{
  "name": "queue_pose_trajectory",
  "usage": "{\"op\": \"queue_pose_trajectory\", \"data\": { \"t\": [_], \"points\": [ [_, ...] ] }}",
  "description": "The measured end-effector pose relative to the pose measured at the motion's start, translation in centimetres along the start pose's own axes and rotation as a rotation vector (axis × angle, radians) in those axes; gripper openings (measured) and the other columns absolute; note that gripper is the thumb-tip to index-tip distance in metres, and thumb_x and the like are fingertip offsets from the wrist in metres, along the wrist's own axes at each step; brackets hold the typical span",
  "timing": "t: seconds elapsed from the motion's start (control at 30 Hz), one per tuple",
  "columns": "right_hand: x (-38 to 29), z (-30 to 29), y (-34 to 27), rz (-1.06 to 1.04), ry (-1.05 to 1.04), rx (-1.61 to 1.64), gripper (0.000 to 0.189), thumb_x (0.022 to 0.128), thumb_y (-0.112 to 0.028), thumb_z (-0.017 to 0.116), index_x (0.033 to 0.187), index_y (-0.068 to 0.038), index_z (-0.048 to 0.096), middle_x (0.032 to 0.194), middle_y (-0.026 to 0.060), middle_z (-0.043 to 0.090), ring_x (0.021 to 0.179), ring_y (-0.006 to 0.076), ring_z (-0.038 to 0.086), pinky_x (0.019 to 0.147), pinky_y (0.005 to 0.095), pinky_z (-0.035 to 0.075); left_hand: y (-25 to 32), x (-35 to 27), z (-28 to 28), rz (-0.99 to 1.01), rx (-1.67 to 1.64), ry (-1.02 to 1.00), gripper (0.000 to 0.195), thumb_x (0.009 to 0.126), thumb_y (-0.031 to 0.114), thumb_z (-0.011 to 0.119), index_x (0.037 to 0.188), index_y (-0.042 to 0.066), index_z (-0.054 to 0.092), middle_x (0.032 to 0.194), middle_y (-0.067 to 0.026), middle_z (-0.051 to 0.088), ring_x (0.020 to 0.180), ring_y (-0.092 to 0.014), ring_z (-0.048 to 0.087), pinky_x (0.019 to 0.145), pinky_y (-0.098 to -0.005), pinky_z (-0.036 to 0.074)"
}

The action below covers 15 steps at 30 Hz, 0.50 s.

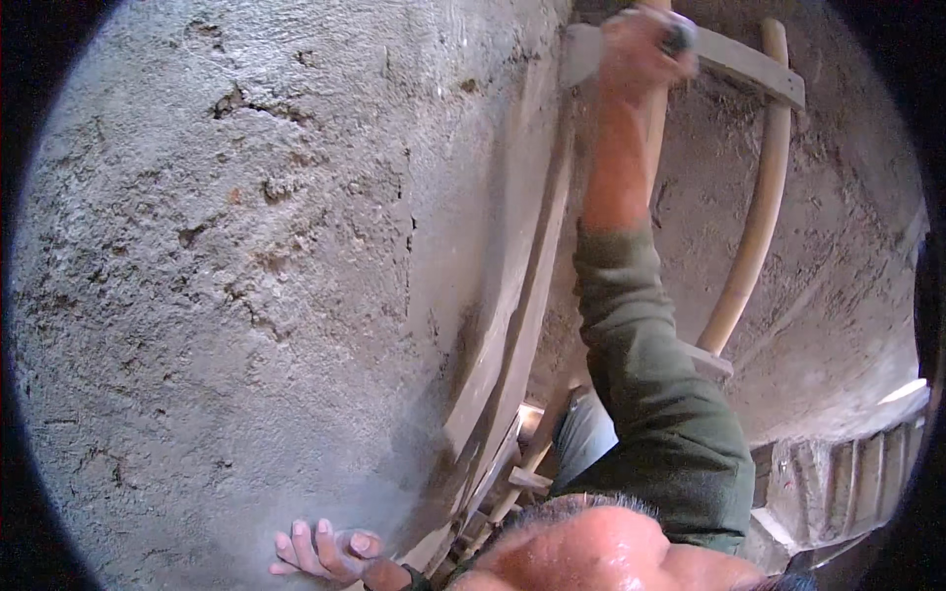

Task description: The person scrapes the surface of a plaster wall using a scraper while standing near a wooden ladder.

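My right hand [647, 52], blurred, is at the top of the view at the end of a green sleeve. Its fingers are closed around a small dark object [677, 37] with a pale rim; its kind cannot be told. Just behind the hand are a wooden pole [656, 140] and a flat wooden crosspiece [746, 63]. Low at the left, my left hand [325, 550] has its fingers spread and slightly bent, with nothing visible in it. It lies near the rough plastered wall [244, 295]; contact cannot be told. A dark band is at its wrist.
A curved wooden pole [754, 229] and a lower crosspiece [708, 360] join the ladder-like frame on the right. Long boards [510, 325] run along the wall's edge. More wooden pieces [528, 479] lie below. A ribbed structure [857, 480] stands at lower right.
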State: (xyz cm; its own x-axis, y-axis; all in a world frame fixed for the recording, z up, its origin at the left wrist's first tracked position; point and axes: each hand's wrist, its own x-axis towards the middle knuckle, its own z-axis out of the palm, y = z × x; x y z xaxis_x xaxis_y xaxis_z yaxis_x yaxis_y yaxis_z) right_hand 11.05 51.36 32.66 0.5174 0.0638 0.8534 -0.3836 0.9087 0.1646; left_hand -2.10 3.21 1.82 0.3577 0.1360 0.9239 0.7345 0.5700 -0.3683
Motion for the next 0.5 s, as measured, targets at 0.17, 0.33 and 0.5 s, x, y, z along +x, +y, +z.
{"op": "queue_pose_trajectory", "data": {
  "t": [0.17, 0.33, 0.5],
  "points": [
    [-0.2, 0.0, 4.9, -0.234, -0.019, -0.264, 0.028, 0.095, -0.011, 0.053, 0.068, -0.013, 0.047, 0.06, -0.0088, 0.037, 0.05, 0.003, 0.035, 0.043, 0.0217, 0.029, 1.2, 1.8, 0.1, -0.069, 0.097, -0.025, 0.039, 0.092, 0.033, 0.034, 0.098, 0.004, 0.06, 0.099, -0.0175, 0.064, 0.109, -0.038, 0.057, 0.112, -0.0504, 0.017],
    [-0.8, 1.0, -0.1, 0.075, 0.184, -0.053, 0.03, 0.092, -0.012, 0.057, 0.066, -0.012, 0.043, 0.062, -0.0069, 0.036, 0.058, 0.0038, 0.033, 0.05, 0.0221, 0.029, -1.3, 1.7, 0.2, 0.23, 0.144, -0.015, 0.042, 0.094, 0.035, 0.031, 0.098, 0.003, 0.059, 0.097, -0.0181, 0.065, 0.104, -0.039, 0.059, 0.11, -0.0517, 0.022],
    [0.1, -0.6, 7.8, -0.383, 0.015, -0.144, 0.029, 0.091, -0.01, 0.058, 0.066, -0.011, 0.043, 0.062, -0.008, 0.041, 0.058, 0.0023, 0.04, 0.047, 0.0201, 0.031, 1.5, 2.4, -1.0, 0.005, 0.174, -0.186, 0.03, 0.092, 0.034, 0.044, 0.11, 0.013, 0.055, 0.098, -0.0093, 0.066, 0.104, -0.037, 0.058, 0.103, -0.0583, 0.027]
  ]
}}
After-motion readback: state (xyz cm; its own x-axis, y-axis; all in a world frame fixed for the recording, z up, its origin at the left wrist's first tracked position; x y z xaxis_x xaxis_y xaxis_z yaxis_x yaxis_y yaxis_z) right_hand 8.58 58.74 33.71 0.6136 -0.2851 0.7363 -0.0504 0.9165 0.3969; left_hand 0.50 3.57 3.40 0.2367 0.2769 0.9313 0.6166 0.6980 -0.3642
